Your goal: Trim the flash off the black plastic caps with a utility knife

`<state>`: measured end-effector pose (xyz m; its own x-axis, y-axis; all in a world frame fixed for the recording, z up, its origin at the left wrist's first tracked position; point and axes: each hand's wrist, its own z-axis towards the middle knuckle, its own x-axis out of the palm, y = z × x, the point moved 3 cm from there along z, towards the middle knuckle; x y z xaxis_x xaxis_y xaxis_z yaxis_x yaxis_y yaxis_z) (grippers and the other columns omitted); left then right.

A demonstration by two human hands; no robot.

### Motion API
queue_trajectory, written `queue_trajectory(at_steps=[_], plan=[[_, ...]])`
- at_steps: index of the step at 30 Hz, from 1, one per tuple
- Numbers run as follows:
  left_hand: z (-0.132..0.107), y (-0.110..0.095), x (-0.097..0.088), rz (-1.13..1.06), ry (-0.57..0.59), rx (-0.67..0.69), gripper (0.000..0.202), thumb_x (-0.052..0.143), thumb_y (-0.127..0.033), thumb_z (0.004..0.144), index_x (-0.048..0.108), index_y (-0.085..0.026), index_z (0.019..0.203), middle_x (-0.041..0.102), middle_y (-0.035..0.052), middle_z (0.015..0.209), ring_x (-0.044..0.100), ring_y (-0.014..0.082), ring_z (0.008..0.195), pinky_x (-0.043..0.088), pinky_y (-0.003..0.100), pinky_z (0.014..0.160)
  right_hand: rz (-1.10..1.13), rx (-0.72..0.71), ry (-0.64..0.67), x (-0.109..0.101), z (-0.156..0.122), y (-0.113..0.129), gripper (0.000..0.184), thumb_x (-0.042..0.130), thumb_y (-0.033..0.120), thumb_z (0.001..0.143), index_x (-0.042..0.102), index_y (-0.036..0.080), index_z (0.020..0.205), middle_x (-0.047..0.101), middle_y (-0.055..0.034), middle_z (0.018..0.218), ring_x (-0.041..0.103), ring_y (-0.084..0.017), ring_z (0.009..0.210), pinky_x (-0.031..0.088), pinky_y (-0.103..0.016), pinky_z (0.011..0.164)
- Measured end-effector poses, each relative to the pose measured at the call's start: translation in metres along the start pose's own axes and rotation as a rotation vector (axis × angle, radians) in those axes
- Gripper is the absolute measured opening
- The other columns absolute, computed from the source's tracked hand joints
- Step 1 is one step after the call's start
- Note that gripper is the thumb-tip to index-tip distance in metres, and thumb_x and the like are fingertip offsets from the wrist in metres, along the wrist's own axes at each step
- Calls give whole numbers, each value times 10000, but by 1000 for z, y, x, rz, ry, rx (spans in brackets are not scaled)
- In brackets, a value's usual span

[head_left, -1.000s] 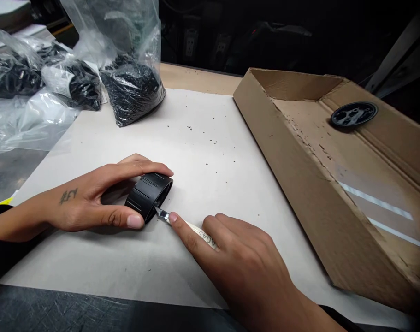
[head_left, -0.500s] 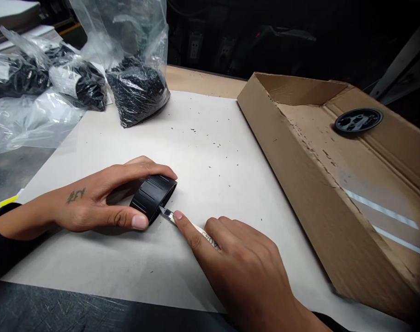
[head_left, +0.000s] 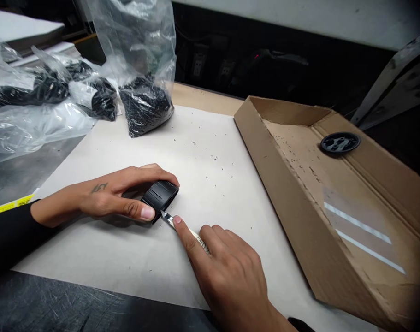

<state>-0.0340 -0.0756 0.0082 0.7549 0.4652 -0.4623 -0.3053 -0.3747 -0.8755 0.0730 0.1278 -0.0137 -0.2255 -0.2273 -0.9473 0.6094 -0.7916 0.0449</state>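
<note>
Between its thumb and fingers, my left hand holds a round black plastic part tilted on edge on the white paper. Grooves run across the part's side wall. My right hand is closed around a utility knife, with the index finger stretched along its handle. The blade's tip meets the part's lower right rim, close to my left thumb. Whether the blade cuts into the plastic is too small to tell.
A cardboard box on the right holds a black oval part. A clear bag of black pieces stands at the back left, beside several other filled bags. Small black scraps dot the paper covering the metal table.
The camera view has shifted, so more of the background shows. Both hands keep their grips, and the blade stays at the black part's rim.
</note>
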Motion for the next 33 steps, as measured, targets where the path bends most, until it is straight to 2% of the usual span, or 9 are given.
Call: queue_trajectory(at_steps=[11, 15, 19, 25, 33], plan=[[9, -4, -4, -51, 58, -12, 509, 616, -458, 812, 498, -269, 1268, 550, 35, 1208, 504, 271, 1087, 382, 332, 916, -11, 26, 15, -1, -1, 7, 527, 429, 1, 832, 505, 119, 1341, 491, -48, 741, 383, -208, 613, 204, -339, 572], [10, -4, -5, -61, 75, 18, 520, 621, -473, 800, 509, -244, 1252, 563, 45, 1171, 522, 264, 1035, 396, 314, 863, -12, 36, 39, -1, -2, 7, 543, 435, 11, 820, 492, 117, 1350, 488, -55, 747, 388, -210, 621, 206, -344, 575], [11, -3, -5, -87, 84, 46, 491, 613, -483, 800, 534, -224, 1210, 575, 60, 1152, 528, 278, 1027, 397, 334, 873, -25, 60, 73, 0, -3, 5, 610, 456, -3, 790, 458, 139, 1383, 491, -60, 762, 408, -219, 632, 215, -341, 568], [9, -3, -2, -48, 59, 74, 511, 589, -486, 821, 496, -232, 1256, 550, 77, 1210, 504, 296, 1079, 384, 365, 919, 12, -14, 45, 2, -1, 0, 529, 450, -2, 853, 468, 141, 1362, 492, -38, 733, 403, -202, 606, 210, -329, 552], [7, -4, -2, -56, 53, 81, 507, 603, -470, 817, 503, -231, 1252, 545, 82, 1207, 502, 300, 1078, 384, 376, 922, 103, -39, 125, 1, 1, -6, 548, 414, 12, 853, 439, 148, 1383, 502, -31, 733, 423, -193, 606, 231, -318, 557]])
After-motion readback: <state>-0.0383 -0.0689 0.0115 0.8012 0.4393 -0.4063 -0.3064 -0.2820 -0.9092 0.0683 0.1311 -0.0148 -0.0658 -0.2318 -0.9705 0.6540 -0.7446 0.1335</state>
